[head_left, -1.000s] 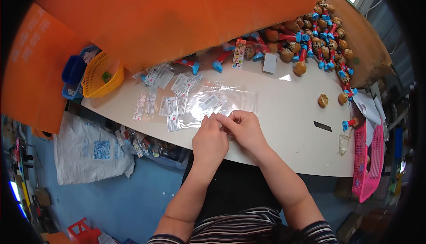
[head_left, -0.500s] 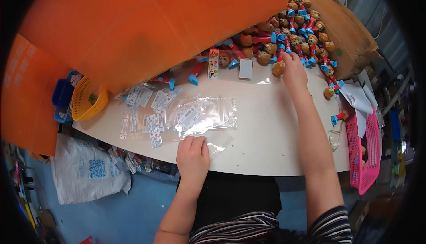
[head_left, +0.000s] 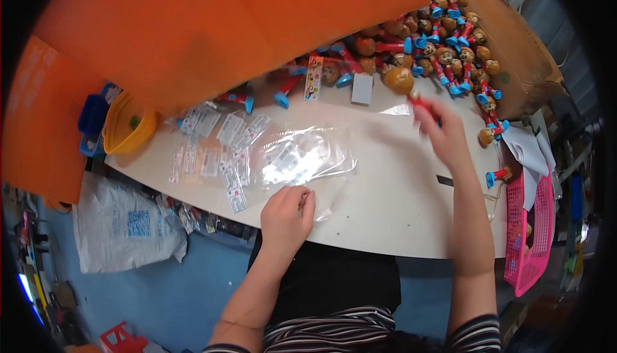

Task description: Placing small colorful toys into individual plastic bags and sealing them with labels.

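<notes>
A toy figure (head_left: 399, 80) with a round brown head and red body is tilted in my right hand (head_left: 442, 131), closed around the red part. Its head points away to the left. My left hand (head_left: 286, 218) rests near the front table edge, fingers curled on a clear plastic bag (head_left: 329, 200). More clear bags (head_left: 305, 157) lie flat just beyond it, shining with glare. To their left are several printed label slips (head_left: 232, 186). A heap of similar figures (head_left: 443, 54) with blue bases fills the back right.
A large orange board (head_left: 225, 32) slants over the back left. A yellow basket (head_left: 132, 136) and blue bin (head_left: 93, 116) stand at the left. A small white block (head_left: 362, 89) and printed card (head_left: 313, 78) sit mid-table. The pink basket (head_left: 532, 250) is at the right edge, beside a cardboard flap (head_left: 514, 64).
My right hand has drawn a toy figure out of the heap and back toward me. My left hand has shifted slightly right. The view has moved a little.
</notes>
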`<move>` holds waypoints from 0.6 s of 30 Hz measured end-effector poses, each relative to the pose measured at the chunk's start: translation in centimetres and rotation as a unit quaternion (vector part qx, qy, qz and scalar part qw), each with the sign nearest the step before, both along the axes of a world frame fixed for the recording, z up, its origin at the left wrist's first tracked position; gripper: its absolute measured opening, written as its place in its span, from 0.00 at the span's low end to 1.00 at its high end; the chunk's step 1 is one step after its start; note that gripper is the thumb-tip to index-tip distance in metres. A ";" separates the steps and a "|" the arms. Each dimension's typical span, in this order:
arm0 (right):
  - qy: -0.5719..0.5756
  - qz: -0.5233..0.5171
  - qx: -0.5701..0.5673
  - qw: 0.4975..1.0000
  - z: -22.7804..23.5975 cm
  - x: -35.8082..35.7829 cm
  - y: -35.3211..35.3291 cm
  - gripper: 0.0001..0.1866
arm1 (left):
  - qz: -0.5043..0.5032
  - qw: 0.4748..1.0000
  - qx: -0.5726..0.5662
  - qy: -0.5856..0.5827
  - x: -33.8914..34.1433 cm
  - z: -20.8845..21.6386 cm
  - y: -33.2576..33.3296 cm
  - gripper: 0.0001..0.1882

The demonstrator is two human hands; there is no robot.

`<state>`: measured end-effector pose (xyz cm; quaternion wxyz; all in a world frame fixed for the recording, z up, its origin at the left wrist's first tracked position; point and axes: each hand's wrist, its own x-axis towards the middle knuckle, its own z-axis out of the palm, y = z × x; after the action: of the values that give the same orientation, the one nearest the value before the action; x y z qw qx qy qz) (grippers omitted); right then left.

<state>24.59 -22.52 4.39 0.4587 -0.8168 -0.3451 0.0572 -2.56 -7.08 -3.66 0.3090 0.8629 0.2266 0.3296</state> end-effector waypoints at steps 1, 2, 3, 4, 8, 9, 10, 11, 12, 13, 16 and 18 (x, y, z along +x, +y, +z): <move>0.187 0.037 -0.018 0.981 0.9 -3.2 -0.6 0.07 | 0.004 1.000 -0.006 0.003 0.4 0.0 -0.3 0.03; 0.132 0.119 -0.020 0.984 0.5 -5.7 -1.1 0.07 | 0.003 1.000 -0.010 0.004 0.8 0.1 -0.6 0.03; 0.075 0.201 -0.019 0.976 0.1 -7.9 -1.5 0.08 | 0.003 1.000 -0.013 0.005 1.2 0.1 -0.8 0.03; 0.134 0.214 -0.039 0.967 -0.1 -9.9 -1.5 0.10 | -0.003 1.000 -0.016 -0.002 1.2 -0.3 -0.7 0.04; 0.180 0.132 -0.035 0.974 -2.6 -12.9 -1.5 0.13 | -0.002 0.999 -0.037 0.003 1.4 0.1 -0.9 0.03; 0.180 0.136 -0.036 0.974 -3.2 -12.9 -1.6 0.13 | 0.002 0.999 -0.037 0.003 1.3 0.2 -0.9 0.03; 0.196 0.117 -0.035 0.973 -3.7 -12.9 -1.7 0.13 | 0.004 1.000 -0.031 -0.001 1.2 0.2 -0.9 0.03; 0.211 0.099 -0.035 0.972 -3.9 -13.0 -1.7 0.13 | 0.007 1.000 -0.025 -0.007 1.0 0.3 -0.9 0.03; 0.211 0.104 -0.035 0.971 -4.1 -13.3 -1.8 0.13 | 0.012 1.000 -0.024 -0.007 1.0 0.3 -0.9 0.03; 0.172 0.119 -0.036 0.977 -4.2 -13.7 -2.0 0.12 | 0.006 1.000 -0.014 -0.007 1.0 0.3 -0.9 0.03; 0.012 0.113 -0.038 0.993 -5.0 -14.3 -1.9 0.12 | -0.013 0.999 0.031 0.003 1.0 0.4 -0.8 0.04; -0.108 0.089 -0.040 0.989 -5.5 -14.9 -1.7 0.12 | -0.028 0.997 0.066 0.014 1.0 0.4 -1.0 0.05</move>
<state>9.72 -24.25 -1.08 0.3787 -0.8018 -0.4616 0.0231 -1.55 -8.05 -3.23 0.2571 0.8917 0.1846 0.3234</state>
